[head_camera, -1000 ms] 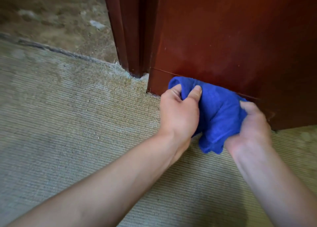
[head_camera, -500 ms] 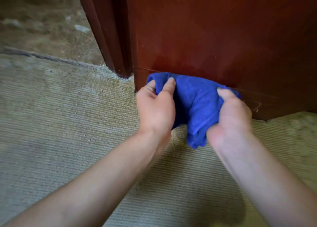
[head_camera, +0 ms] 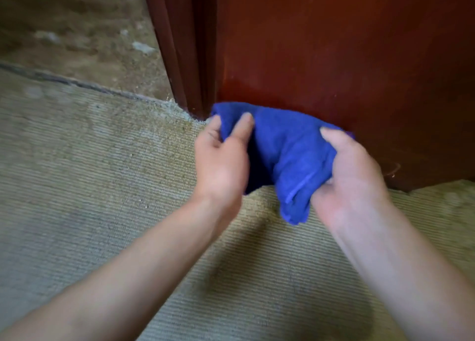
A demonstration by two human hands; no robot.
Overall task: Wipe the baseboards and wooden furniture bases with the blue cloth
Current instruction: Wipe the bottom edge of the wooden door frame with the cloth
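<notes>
The cloth (head_camera: 288, 150) is a deep, even royal blue, with a paler blue stitched hem line along one fold. The wooden panel (head_camera: 347, 57) behind it is a glossy reddish brown, darkening to near maroon on the door frame (head_camera: 180, 44). The carpet (head_camera: 90, 173) is beige-olive with fine ribbed stripes. The bare floor (head_camera: 77, 32) beyond looks mottled brown, perhaps speckled with pale grey bits.
</notes>
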